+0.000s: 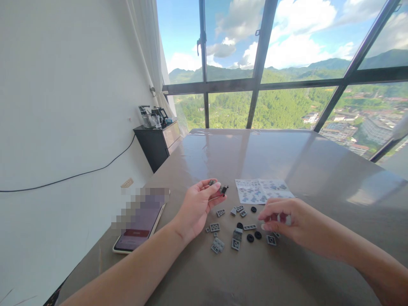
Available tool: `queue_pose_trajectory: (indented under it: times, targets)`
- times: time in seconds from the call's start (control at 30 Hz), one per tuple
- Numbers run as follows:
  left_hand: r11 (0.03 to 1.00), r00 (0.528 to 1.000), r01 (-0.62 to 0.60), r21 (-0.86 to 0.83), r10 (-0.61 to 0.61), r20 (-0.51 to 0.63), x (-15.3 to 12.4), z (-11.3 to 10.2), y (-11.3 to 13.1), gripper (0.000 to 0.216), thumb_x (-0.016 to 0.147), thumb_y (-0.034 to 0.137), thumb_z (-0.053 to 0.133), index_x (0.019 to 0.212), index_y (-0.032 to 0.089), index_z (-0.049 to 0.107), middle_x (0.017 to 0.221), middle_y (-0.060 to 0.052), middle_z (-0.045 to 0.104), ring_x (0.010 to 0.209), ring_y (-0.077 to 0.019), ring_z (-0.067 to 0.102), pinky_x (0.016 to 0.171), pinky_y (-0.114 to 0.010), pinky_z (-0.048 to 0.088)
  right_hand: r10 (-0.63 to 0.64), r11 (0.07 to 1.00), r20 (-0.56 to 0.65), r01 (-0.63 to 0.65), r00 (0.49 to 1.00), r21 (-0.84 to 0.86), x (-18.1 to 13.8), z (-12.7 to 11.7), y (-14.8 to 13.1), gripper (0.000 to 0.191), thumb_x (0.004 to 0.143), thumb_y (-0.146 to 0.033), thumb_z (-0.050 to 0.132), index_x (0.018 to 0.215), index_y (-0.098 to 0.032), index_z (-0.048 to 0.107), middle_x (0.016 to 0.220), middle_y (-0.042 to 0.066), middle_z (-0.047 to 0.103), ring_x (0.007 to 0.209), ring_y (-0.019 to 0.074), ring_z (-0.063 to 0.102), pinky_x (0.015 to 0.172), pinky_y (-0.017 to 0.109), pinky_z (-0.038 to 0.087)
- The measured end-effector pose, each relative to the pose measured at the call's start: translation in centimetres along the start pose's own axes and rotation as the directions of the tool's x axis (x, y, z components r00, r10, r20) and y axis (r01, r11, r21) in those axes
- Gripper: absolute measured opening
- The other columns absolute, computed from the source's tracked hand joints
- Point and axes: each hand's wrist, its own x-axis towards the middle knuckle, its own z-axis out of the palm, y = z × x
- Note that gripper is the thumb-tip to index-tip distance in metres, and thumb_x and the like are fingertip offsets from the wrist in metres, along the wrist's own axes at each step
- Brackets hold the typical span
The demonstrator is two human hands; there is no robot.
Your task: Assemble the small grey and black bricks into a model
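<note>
Nearest, both bare forearms reach in over a grey-brown table (pixel 197 280). The left hand (pixel 196 206) pinches a small grey and black block (pixel 224 190) between thumb and fingers, raised above the tabletop. The right hand (pixel 287 216) hovers with fingers loosely curled, a gap between thumb and fingertips; it partly hides small bricks below it and overlaps the near right corner of a paper sheet. A phone (pixel 140 229) lies just beside the left forearm, its upper part blurred out by pixels.

Between the hands are scattered grey bricks (pixel 218 244) and round black wheels (pixel 250 238). Just beyond lies the printed paper sheet (pixel 264 190), creased down the middle. Farther off, a dark cabinet (pixel 148 146) bears a kettle (pixel 159 112) and glassware (pixel 148 120), near a pale curtain (pixel 148 46); tall windows (pixel 232 102) stand behind the table.

The bricks are studded or hollow-backed, apparently hard plastic; the wheels are flat discs. The tabletop is smooth and glossy, with light streaks and faint ripples. The curtain hangs in soft folds, and dark straight bars divide the glass.
</note>
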Motion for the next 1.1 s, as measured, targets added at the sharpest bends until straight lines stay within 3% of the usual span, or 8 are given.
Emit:
queue_pose_trajectory:
  times: [0.1,0.23,0.4,0.63,0.83,0.97,1.1]
  targets:
    - [1.0,1.0,0.003,0.0,-0.003,-0.003,0.0,0.0,0.0,0.009,0.083,0.005,0.068,0.089,0.01,0.064,0.078,-0.005,0.068,0.064,-0.012,0.067,0.071,-0.029,0.061,-0.01,1.0,-0.002,0.01,1.0,-0.003,0.0,0.9,-0.8,0.013,0.085,-0.031,0.068,0.09,-0.024,0.078,0.086,0.004,0.066,0.074,0.0194,0.06,0.069,0.03,0.047]
    - [1.0,1.0,0.004,0.004,-0.004,-0.008,0.0,0.1,0.0,0.009,0.084,0.004,0.065,0.091,0.01,0.064,0.077,-0.005,0.068,0.063,-0.0115,0.066,0.07,-0.028,0.061,-0.144,0.99,-0.006,0.144,0.99,-0.012,0.0,3.2,-2.4,0.019,0.082,-0.025,0.076,0.1,-0.029,0.077,0.104,0.004,0.062,0.092,0.0208,0.061,0.084,0.032,0.048]
    - [1.0,1.0,0.006,0.008,-0.006,-0.015,0.0,0.2,0.0,0.009,0.085,0.004,0.064,0.092,0.01,0.063,0.078,-0.005,0.068,0.064,-0.0115,0.067,0.07,-0.027,0.061,-0.267,0.945,-0.004,0.261,0.964,-0.194,0.0,5.0,-3.8,0.015,0.089,-0.014,0.064,0.085,-0.024,0.075,0.095,0.005,0.061,0.088,0.0205,0.061,0.078,0.032,0.05]
    - [1.0,1.0,0.009,0.007,-0.008,-0.03,-0.1,0.4,-0.2,0.014,0.081,0.005,0.07,0.091,0.012,0.063,0.076,-0.004,0.068,0.065,-0.0122,0.067,0.071,-0.027,0.061,-0.401,0.797,-0.043,0.325,0.915,-0.509,0.0,6.7,-4.1,0.01,0.091,-0.021,0.064,0.081,-0.019,0.064,0.089,0.007,0.061,0.082,0.0247,0.058,0.072,0.038,0.048]
    - [0.999,0.999,0.026,0.022,-0.025,-0.032,-0.2,0.7,-0.3,0.016,0.083,0.002,0.066,0.09,0.014,0.057,0.076,-0.004,0.068,0.067,-0.0135,0.069,0.072,-0.029,0.061,-0.517,0.694,-0.069,0.37,0.853,-0.618,0.7,8.0,-3.6,0.012,0.091,-0.018,0.065,0.082,-0.02,0.058,0.087,0.004,0.061,0.08,0.0234,0.056,0.073,0.038,0.044]
    - [0.999,0.999,0.031,0.035,-0.031,-0.022,-0.4,0.7,-0.3,0.022,0.083,-0.001,0.064,0.095,0.015,0.054,0.075,-0.003,0.067,0.067,-0.0141,0.07,0.074,-0.031,0.062,-0.494,0.75,-0.089,0.372,0.865,-0.547,0.7,7.8,-3.8,0.014,0.096,-0.016,0.056,0.083,-0.019,0.058,0.088,0.005,0.064,0.082,0.0234,0.058,0.076,0.037,0.044]
    - [0.997,0.999,0.042,0.063,-0.041,-0.016,-0.5,0.6,-0.2,0.024,0.082,-0.004,0.064,0.099,0.012,0.057,0.078,-0.003,0.067,0.065,-0.0135,0.07,0.071,-0.027,0.062,-0.336,0.929,-0.188,0.292,0.923,-0.229,0.4,6.8,-4.1,0.02,0.1,-0.015,0.045,0.085,-0.019,0.058,0.082,0.004,0.067,0.076,0.0201,0.059,0.072,0.032,0.043]
